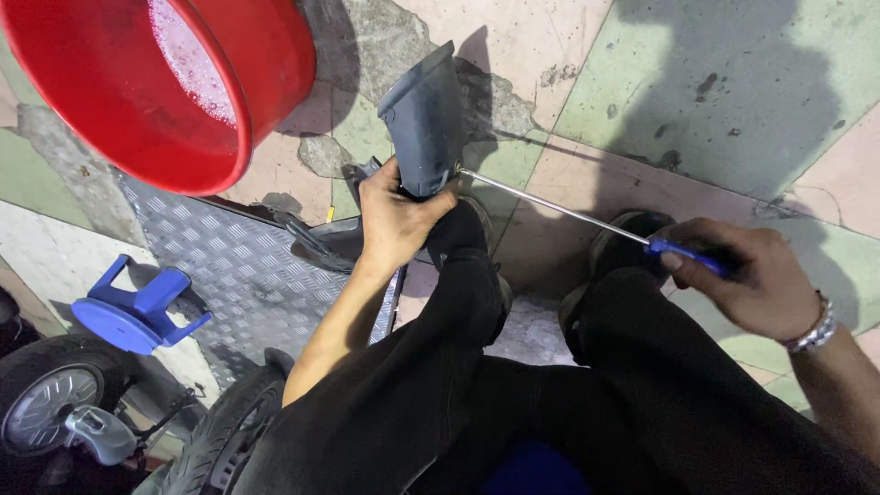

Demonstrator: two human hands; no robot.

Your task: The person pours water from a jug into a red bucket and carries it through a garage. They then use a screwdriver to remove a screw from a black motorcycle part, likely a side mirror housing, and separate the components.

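Worn floor tiles (697, 64) lay below, a red tub (110, 101) nearby. Left hand (399, 215) had its fingers closed around a grey panel (423, 119), held upright over the knees. Right hand (756, 280) gripped a screwdriver (568, 213), tip at the panel's edge.

My left hand (396, 218) reaches forward from a bare forearm, palm down, its fingers (438, 203) curled tight in a grip, knuckles toward me. My right hand (752, 275) sits out to the right at about the same height, closed in a fist-like hold, thumb on top pointing left. A metal band circles that wrist. Both arms are bent above my knees.
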